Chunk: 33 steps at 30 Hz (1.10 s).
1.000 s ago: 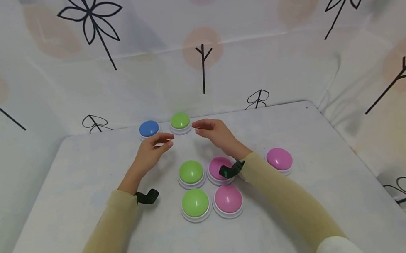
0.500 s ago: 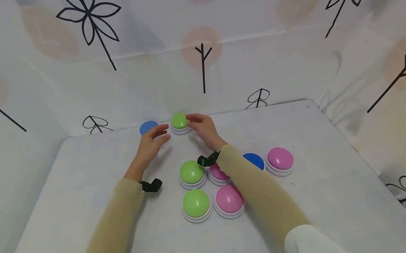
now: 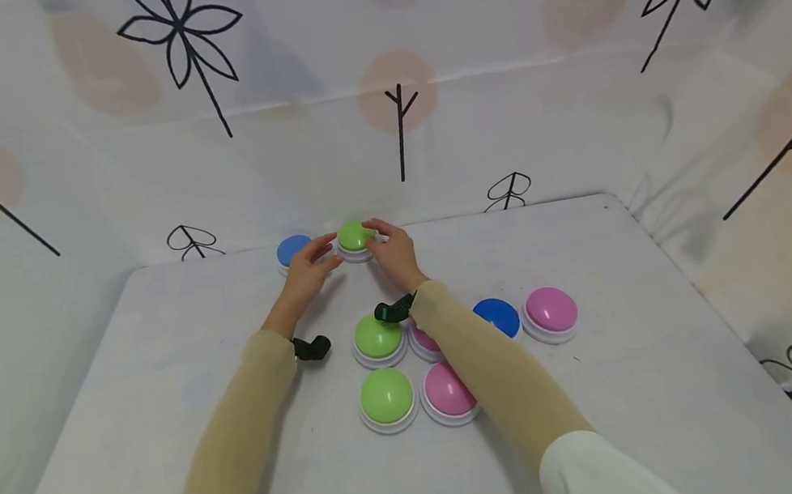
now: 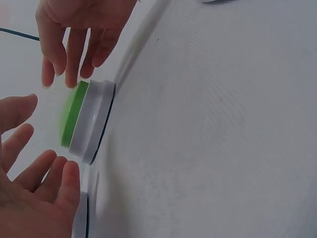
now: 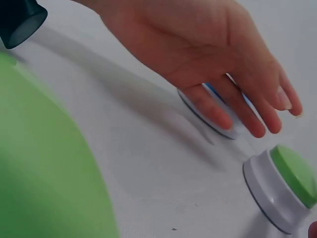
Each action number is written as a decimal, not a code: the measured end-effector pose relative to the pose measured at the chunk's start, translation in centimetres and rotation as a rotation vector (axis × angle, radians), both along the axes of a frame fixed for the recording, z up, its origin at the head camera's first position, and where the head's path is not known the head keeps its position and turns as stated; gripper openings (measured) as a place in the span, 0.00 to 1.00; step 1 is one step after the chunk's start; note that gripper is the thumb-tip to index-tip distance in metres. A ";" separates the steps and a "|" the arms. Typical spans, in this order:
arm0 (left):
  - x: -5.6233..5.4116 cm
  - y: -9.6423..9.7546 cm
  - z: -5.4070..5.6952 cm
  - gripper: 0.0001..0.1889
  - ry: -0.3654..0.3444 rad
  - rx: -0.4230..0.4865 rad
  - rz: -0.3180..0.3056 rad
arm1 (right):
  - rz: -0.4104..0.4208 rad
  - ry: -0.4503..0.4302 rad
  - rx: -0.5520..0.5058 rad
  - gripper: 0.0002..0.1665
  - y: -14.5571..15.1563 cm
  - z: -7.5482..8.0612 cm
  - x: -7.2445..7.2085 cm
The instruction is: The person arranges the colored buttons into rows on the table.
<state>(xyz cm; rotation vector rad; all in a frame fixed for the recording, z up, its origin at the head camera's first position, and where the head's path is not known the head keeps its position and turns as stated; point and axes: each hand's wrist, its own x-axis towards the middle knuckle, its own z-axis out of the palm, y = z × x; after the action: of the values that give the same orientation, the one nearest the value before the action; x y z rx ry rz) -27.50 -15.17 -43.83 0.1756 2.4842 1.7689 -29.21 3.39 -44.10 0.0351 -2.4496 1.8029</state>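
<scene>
A green push button point(image 3: 353, 237) with a domed top and white base sits at the far edge of the table, between my two hands. My left hand point(image 3: 303, 280) is at its left, fingers extended and slightly bent. In the left wrist view, those fingertips stop just short of the white base. My right hand point(image 3: 397, 258) is at the button's right side. Its loosely bent fingers point(image 4: 101, 47) reach down to the green dome's edge. Partly behind my left hand stands a blue push button point(image 3: 291, 249).
Nearer on the white table point(image 3: 168, 436) are two more green buttons, one at the front point(image 3: 387, 395), and pink buttons, the rightmost point(image 3: 551, 309) beside a blue button point(image 3: 496, 317). My right sleeve point(image 3: 497, 358) covers parts of several. A patterned cloth wall point(image 3: 326, 149) rises behind.
My right hand has moved left to the far green button, and its sleeve now uncovers a blue button. My left hand has moved forward and right, closer to the same green button.
</scene>
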 end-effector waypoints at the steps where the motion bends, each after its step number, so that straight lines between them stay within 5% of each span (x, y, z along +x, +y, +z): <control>1: -0.1 0.2 0.0 0.28 -0.006 -0.006 0.000 | 0.008 -0.006 0.027 0.23 0.0 0.0 0.0; 13: -1.1 1.7 -0.3 0.27 0.041 -0.051 -0.002 | 0.088 -0.025 0.161 0.27 0.0 -0.6 -0.3; 33: -0.5 1.8 -0.2 0.22 0.046 -0.039 0.024 | 0.000 -0.073 0.100 0.29 0.6 -1.0 -0.4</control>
<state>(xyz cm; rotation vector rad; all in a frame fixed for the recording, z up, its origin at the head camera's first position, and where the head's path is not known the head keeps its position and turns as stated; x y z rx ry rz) -27.97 -13.35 -44.01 0.1864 2.5609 1.7431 -29.62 3.97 -45.12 -0.0232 -2.5880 1.7091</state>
